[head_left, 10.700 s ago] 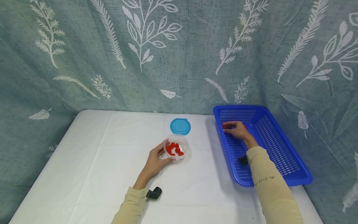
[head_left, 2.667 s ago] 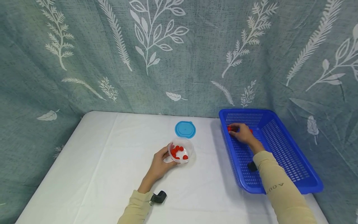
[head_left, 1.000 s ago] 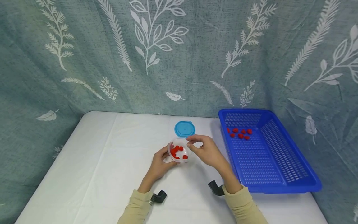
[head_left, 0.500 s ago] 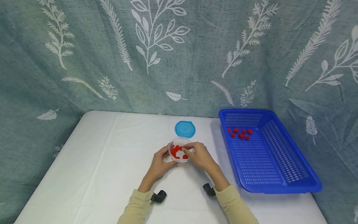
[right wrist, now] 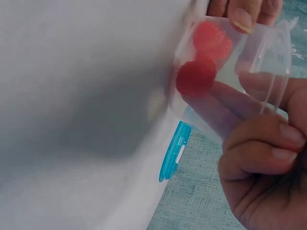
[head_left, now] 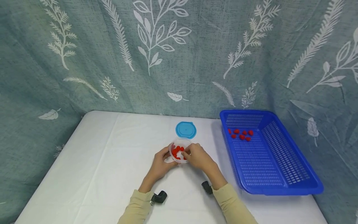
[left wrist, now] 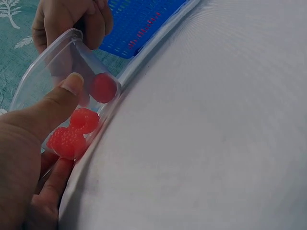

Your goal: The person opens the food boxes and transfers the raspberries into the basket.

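Note:
A clear plastic container (head_left: pixel 174 160) stands on the white table with several red raspberries (head_left: pixel 178 148) inside. My left hand (head_left: pixel 160 165) grips its left side, thumb against the near wall and fingers behind, as the left wrist view shows. My right hand (head_left: pixel 199 158) reaches over the rim from the right. Through the wall in the right wrist view, its fingertips lie against a dark red raspberry (right wrist: pixel 195 78) at the bottom, while its other fingers stay curled outside. Whether the fingertips pinch that raspberry cannot be told. In the left wrist view, one raspberry (left wrist: pixel 103 87) sits beside the right fingers.
A blue lid (head_left: pixel 185 130) lies just beyond the container. To the right is a blue slotted basket (head_left: pixel 268 161), with several raspberries (head_left: pixel 242 137) at its far left end. Behind the table hangs a green leaf-patterned cloth (head_left: pixel 195 62).
My right hand has come from the basket to the container, and its fingers have dipped inside over the last half second. The container holds fewer raspberries than at first. My left hand keeps its grip.

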### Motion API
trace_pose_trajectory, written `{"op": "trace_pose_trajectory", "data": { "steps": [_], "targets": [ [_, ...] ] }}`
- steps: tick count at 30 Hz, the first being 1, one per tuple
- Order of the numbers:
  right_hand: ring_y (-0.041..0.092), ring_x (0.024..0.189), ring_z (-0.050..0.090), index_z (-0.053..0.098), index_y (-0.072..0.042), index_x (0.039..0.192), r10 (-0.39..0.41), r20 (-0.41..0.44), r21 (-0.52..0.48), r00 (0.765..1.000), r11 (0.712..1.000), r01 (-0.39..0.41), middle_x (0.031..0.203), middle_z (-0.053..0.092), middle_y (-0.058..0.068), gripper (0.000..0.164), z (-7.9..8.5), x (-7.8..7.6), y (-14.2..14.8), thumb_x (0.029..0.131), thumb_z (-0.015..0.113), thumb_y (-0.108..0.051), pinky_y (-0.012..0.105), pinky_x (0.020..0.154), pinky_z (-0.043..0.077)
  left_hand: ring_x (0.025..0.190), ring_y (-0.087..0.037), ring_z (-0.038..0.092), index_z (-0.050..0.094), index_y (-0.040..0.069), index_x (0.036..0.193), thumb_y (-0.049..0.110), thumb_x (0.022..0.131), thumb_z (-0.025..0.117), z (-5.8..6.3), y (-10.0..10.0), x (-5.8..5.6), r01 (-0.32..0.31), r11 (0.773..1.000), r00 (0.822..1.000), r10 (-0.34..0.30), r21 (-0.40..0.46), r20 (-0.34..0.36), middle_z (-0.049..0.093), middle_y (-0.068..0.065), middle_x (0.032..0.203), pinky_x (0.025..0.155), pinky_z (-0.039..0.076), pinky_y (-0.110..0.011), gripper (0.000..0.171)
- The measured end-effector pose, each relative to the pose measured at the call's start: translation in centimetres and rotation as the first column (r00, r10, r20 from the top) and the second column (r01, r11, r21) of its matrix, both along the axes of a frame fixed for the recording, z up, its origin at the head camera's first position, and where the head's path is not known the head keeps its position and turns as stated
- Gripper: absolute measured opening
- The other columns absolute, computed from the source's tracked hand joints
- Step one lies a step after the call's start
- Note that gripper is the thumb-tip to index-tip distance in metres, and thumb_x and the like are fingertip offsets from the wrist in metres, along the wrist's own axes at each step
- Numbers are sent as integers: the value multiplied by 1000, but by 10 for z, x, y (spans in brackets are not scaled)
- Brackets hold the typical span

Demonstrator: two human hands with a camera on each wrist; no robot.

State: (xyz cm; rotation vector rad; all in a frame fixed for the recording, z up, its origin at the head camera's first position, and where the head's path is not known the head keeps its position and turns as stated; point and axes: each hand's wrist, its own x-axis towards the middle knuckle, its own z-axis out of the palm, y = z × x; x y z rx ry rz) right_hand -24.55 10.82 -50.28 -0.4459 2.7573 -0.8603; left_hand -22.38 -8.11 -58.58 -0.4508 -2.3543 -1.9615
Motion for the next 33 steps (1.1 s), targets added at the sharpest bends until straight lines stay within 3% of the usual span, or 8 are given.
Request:
{"op": "trace_pose_trajectory", "data": {
  "steps": [3,8,12,14,18,22,30,33],
  "targets": [
    [16,90,62,77,2,104,31,36,-16,999,999,-30,102,75,8,24,0,-1,1,99,65,-18,35,79,59,131,-31,58,50,2,148,4,81,84,0,0,0,3,1000,1000,-3,6,-23,58,-15,144,109,49,-33,75],
    [16,86,59,77,1,106,82,55,-64,995,995,-78,105,74,8,20,-2,-3,3,99,64,-12,30,73,55,130,-35,58,50,1,148,0,81,84,-1,-1,0,11,1000,999,-10,21,-40,57,-18,144,108,49,-39,75],
    [21,101,63,77,-1,107,73,62,-73,995,995,-69,112,74,10,18,0,-3,3,98,65,-10,36,85,58,130,-36,58,50,0,147,-5,79,83,1,0,1,-4,1000,1000,5,21,-23,58,-20,144,107,49,-44,76],
    [22,104,65,76,1,110,59,63,-57,996,997,-56,111,74,11,20,1,-2,2,98,65,-11,39,90,59,130,-38,57,50,-3,147,-7,79,82,9,2,4,-11,1000,1000,11,16,-24,57,-23,143,107,49,-46,75],
    [17,83,64,74,3,105,38,41,21,998,999,-38,96,73,7,21,3,0,-2,98,66,-16,33,74,60,132,-38,56,49,-3,147,-7,78,83,7,3,3,-13,1000,999,13,18,-29,56,-23,144,109,48,-44,77],
    [14,66,57,74,0,93,28,41,68,999,997,-31,80,68,2,19,9,2,-4,98,67,-17,26,58,51,133,-33,56,50,3,149,1,79,85,-2,1,-1,-1,1000,999,1,11,-38,57,-17,146,109,49,-38,78],
    [14,77,62,76,-4,96,89,93,31,992,995,-92,91,74,4,12,6,-5,-2,95,71,-15,30,71,59,133,-30,57,50,5,149,4,80,85,0,-1,0,8,1000,1000,-8,-1,-26,57,-12,147,108,49,-32,77],
    [15,79,60,75,-4,93,105,116,-5,988,994,-105,92,73,4,7,5,-10,0,93,72,-10,29,71,57,132,-30,57,50,5,149,3,80,86,1,-1,-1,11,1000,1000,-11,5,-21,57,-12,147,108,49,-32,78]
  ]
}}
